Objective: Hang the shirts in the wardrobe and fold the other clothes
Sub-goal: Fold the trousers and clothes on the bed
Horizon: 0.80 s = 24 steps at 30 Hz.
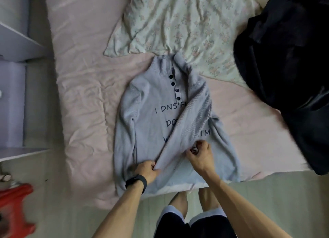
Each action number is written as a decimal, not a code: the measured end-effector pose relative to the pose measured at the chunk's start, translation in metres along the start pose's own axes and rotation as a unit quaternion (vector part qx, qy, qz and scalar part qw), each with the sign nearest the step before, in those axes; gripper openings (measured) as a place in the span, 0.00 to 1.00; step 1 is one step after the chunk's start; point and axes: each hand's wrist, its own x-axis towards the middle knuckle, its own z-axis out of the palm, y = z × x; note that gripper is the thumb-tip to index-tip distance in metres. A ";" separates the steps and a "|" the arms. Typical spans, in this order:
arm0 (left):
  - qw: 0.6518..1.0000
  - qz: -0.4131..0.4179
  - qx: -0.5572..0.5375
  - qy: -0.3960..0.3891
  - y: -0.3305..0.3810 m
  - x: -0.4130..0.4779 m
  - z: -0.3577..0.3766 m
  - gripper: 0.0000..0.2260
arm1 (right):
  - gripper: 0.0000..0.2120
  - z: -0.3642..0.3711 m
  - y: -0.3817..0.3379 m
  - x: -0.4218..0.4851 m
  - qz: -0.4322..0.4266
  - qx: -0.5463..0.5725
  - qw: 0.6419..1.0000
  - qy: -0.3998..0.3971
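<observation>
A light grey knit sweater (147, 123) with dark buttons and printed letters lies face up on the pink bed sheet (85, 88). Its right sleeve is folded diagonally across the chest toward the lower left. My left hand (148, 171), with a black wristband, pinches the cuff end of that sleeve near the hem. My right hand (200, 155) grips the sleeve fabric a little higher and to the right, fingers curled into the cloth.
A floral pale green cloth (178, 24) lies crumpled at the head of the bed. A pile of black clothing (288, 68) covers the bed's right side. White shelves (16, 47) stand at the left, a red stool (16, 202) below them.
</observation>
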 end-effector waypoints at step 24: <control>0.937 0.103 -0.335 -0.004 0.226 0.097 -0.098 0.30 | 0.13 -0.086 -0.031 0.091 -0.100 -0.172 0.974 0.108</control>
